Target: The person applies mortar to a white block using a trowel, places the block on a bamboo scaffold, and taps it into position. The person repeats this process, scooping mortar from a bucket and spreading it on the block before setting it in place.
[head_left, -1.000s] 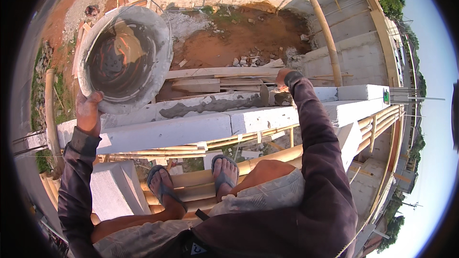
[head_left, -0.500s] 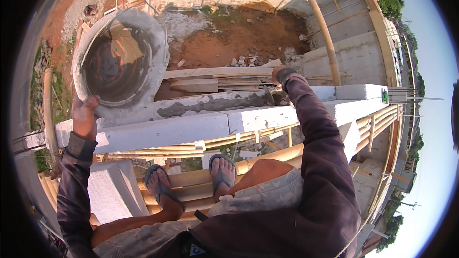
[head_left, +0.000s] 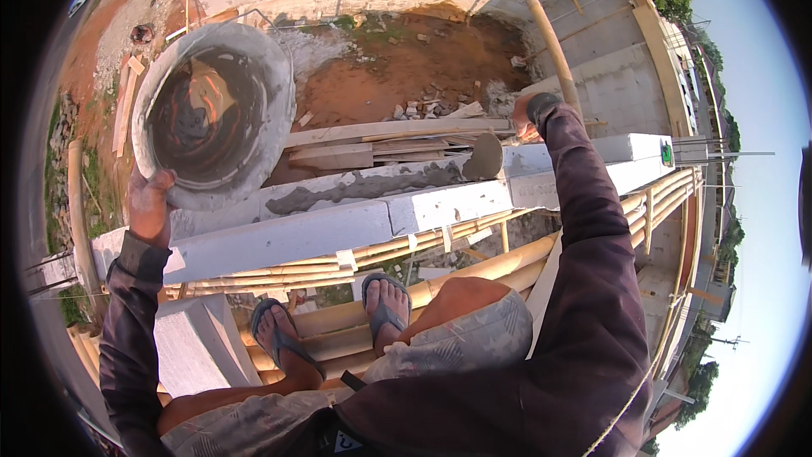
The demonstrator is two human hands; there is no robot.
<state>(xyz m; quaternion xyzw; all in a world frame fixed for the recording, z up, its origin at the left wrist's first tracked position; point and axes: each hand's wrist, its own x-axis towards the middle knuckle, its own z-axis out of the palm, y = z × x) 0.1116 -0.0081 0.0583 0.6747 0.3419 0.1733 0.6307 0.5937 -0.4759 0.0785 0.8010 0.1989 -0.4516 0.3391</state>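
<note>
At the far left, a round grey mortar pan (head_left: 216,110) is held tilted by its lower rim, its dark, mortar-smeared inside turned toward the camera. The left hand (head_left: 150,203) is closed on that rim, with the fingers curled together around the edge and the thumb side facing the viewer; the sleeve below it is dark and long. The pan is raised above the left end of a wall of white blocks (head_left: 338,224), near it, though whether the 2 touch cannot be told.

Along the top of this wall, a band of wet grey mortar (head_left: 364,188) is spread from near the pan toward the right. At its right end the rounded blade of a trowel (head_left: 484,158) is laid against the mortar. The trowel's handle is gripped by the right hand (head_left: 526,112), which is mostly hidden behind the dark cuff; how its fingers lie cannot be told.

Below the wall, 2 feet in flip-flops (head_left: 385,309) are planted on bamboo scaffold poles (head_left: 474,267), and a loose white block (head_left: 199,343) is seen beside the left foot. Beyond the wall, stacked timber planks (head_left: 397,140) lie on red earth far below.
</note>
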